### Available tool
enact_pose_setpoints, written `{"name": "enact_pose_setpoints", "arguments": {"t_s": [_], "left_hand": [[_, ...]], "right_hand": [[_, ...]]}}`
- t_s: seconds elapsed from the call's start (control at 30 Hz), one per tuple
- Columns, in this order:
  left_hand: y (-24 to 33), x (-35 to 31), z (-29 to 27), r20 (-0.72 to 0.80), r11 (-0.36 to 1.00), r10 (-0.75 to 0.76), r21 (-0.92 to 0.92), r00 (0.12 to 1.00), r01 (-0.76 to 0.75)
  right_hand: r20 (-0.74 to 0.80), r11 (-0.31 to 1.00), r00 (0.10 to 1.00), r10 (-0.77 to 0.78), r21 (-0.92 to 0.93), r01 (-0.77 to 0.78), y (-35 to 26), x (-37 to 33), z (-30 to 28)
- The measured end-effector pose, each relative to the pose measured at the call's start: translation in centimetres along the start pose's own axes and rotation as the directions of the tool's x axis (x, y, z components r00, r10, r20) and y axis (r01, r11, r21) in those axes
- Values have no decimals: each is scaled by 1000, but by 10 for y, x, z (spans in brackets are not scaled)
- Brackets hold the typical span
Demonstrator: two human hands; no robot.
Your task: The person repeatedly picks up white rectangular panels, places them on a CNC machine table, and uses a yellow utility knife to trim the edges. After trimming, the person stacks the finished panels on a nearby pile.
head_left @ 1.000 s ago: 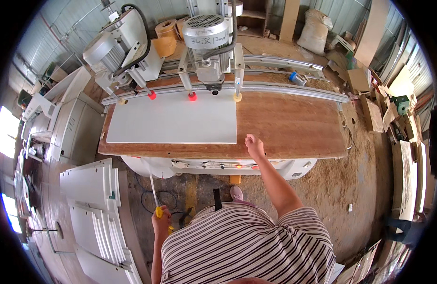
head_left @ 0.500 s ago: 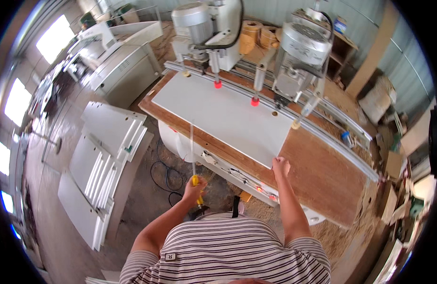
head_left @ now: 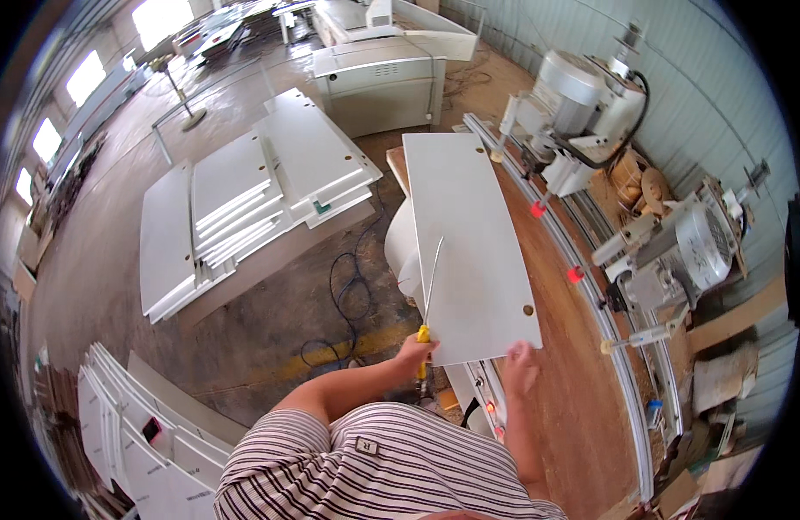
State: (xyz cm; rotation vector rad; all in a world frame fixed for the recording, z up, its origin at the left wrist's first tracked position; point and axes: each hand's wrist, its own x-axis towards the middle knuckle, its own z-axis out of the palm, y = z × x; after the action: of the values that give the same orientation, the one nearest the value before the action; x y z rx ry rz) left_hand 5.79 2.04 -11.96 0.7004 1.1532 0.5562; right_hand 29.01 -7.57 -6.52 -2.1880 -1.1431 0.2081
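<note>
The left hand (head_left: 413, 352) is wrapped around a yellow-handled air gun (head_left: 423, 334), whose thin tube (head_left: 433, 282) points away from the person, leaning slightly right, over the white panel (head_left: 469, 238). The right hand (head_left: 521, 367), blurred, has its fingers curled at the panel's near right corner; I cannot tell whether they grip the edge. The panel lies over the left part of the brown worktop (head_left: 578, 390), its long axis running away from the person and tilting a little left toward the far end, with one round hole (head_left: 527, 309) by the near right corner and another at the far right corner. To the right, metal rails (head_left: 627, 390) run lengthwise along the worktop, with silver motors (head_left: 696, 247) and red-tipped rods (head_left: 539, 209) beside them. Past the rails, a pale sack (head_left: 725, 379) bulges near the wall, its contents hidden. Left of the worktop, a dark hose (head_left: 332, 286) loops on the floor, near stacked white boards (head_left: 235, 178). At lower left, a second board pile (head_left: 162, 475) bears a small dark object (head_left: 152, 429) with a pink rim
</note>
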Motion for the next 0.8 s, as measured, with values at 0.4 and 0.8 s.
{"name": "enact_pose_setpoints", "arguments": {"t_s": [0.4,0.8], "left_hand": [[98,-43,-265,27,992,96,84,995,-98],[156,-34,-346,-258,984,50,-152,965,-92]], "right_hand": [[185,938,955,233,215,-271,-106,-11,169],[474,996,877,-80,68,55,-265,110,268]]}}
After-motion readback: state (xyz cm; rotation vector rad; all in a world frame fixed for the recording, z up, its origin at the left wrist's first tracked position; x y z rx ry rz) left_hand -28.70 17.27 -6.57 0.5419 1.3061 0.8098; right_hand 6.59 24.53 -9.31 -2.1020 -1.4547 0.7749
